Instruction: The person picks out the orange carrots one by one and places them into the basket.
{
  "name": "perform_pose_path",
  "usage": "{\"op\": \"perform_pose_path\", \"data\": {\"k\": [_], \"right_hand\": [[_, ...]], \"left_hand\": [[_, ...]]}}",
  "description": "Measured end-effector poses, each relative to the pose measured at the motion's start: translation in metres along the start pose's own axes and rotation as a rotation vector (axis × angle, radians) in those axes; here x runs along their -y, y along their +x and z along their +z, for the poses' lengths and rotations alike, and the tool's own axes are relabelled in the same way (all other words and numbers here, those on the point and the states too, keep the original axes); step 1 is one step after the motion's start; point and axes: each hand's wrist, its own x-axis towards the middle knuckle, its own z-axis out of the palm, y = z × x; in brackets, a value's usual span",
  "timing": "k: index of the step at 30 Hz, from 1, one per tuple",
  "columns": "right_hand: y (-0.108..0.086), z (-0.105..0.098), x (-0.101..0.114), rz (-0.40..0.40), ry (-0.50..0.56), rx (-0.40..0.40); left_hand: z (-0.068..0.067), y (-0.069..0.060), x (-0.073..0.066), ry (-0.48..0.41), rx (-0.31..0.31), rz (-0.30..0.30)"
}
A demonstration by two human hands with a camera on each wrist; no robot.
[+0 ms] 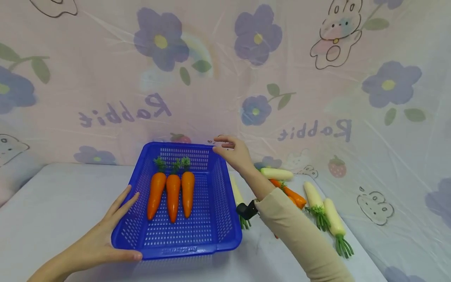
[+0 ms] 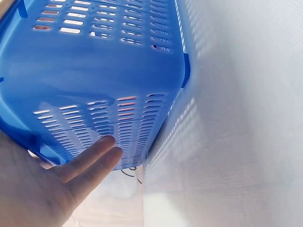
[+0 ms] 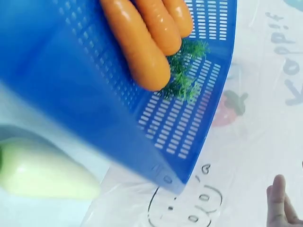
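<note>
A blue plastic basket (image 1: 202,239) with slotted walls stands on the white table. Three orange carrots (image 1: 173,196) with green tops lie side by side in its left half, tops toward the far wall. At the near left corner is my left hand (image 1: 100,239), thumb along the near rim and straight fingers beside the outer left wall. The left wrist view shows those fingers (image 2: 97,163) extended in front of the slotted wall; contact is unclear. My right hand (image 1: 234,154) hovers by the far right corner, thumb and fingers spread, apart from the basket in the right wrist view.
White radishes (image 1: 334,217) with green stems lie on the table (image 1: 81,196) to the right, along with more carrots (image 1: 294,197) partly behind my right forearm. A radish (image 3: 47,172) lies close outside the basket's right wall. A rabbit-print cloth (image 1: 218,86) hangs behind the table.
</note>
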Motion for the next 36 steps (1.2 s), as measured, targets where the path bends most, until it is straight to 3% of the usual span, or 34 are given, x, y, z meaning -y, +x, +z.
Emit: {"op": "perform_pose_path", "data": {"k": [12, 22, 28, 36], "right_hand": [[-0.017, -0.029, -0.028, -0.045, 0.006, -0.065], [-0.038, -0.049, -0.059, 0.003, -0.021, -0.085], [-0.045, -0.053, -0.079, 0.05, -0.092, -0.129], [-0.054, -0.058, -0.098, 0.043, -0.099, -0.134]], "left_hand": [[-0.002, -0.001, 0.004, 0.037, 0.0, -0.029], [0.0, 0.0, 0.006, 0.044, 0.002, -0.017], [0.0, 0.0, 0.008, 0.056, 0.008, -0.031], [0.0, 0.0, 0.008, 0.052, 0.013, -0.034]]}}
